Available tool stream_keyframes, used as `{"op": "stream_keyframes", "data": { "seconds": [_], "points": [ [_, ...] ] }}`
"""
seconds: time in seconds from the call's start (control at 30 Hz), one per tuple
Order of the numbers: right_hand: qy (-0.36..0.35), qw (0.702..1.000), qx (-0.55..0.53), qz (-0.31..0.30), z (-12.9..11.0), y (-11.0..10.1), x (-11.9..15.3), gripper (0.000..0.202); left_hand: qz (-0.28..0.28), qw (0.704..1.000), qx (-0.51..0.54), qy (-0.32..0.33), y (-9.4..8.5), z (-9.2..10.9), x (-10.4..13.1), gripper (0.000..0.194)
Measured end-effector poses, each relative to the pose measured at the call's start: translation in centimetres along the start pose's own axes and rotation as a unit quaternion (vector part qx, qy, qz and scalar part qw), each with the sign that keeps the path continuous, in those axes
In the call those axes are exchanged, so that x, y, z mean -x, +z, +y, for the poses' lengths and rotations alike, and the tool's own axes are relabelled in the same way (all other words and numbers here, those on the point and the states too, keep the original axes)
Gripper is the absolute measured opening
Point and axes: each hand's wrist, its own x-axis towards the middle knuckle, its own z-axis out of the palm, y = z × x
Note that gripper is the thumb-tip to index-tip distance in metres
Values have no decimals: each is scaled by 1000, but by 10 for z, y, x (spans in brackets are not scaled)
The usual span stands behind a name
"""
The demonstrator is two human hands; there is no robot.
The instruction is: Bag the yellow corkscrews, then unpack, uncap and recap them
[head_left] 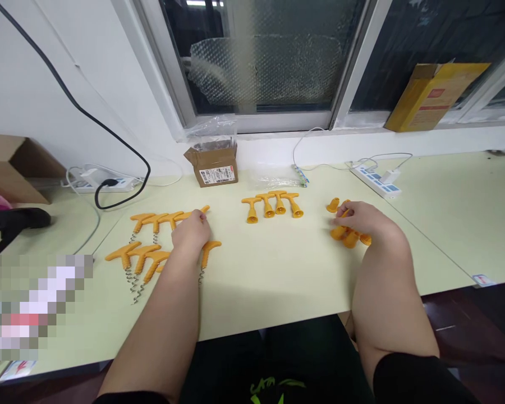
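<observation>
My left hand [192,230] is closed on the yellow T-handle of a corkscrew [205,209]; its handle end pokes out past my fingers, and its lower part is hidden. Around it lie two rows of corkscrews [120,255] with yellow handles and bare metal spirals. Over a small pile of yellow cone-shaped sleeves [350,240], my right hand [359,217] pinches one sleeve between thumb and fingers, partly hidden. Another loose sleeve [333,205] stands just left of those fingers. Between my hands, several T-handled pieces with sleeves fitted [252,212] form a row.
A small open cardboard box [217,168] and clear plastic [273,178] sit by the wall. Power strips [374,180] with cables lie at the back right and left. A black cable [84,115] loops onto the table. A yellow carton [435,101] leans on the window.
</observation>
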Motion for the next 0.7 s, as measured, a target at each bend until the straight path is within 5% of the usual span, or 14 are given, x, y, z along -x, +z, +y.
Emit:
{"op": "stream_keyframes", "data": {
  "seconds": [0.1,0.2,0.37,0.5,0.7],
  "points": [
    [20,998,32,-59,-10,3,1,22,35,997,61,22,0,0,0,23],
    [9,996,21,-83,-20,10,1,22,55,966,245,63,5,7,3,21],
    [-27,997,-4,-78,-15,19,-3,31,-35,805,586,91,17,29,17,36],
    [-13,997,7,-77,-8,18,-4,33,-86,734,670,68,18,42,30,53],
    [-11,996,-2,-85,-8,20,-5,35,-143,687,712,31,16,47,41,70]
  ]
}}
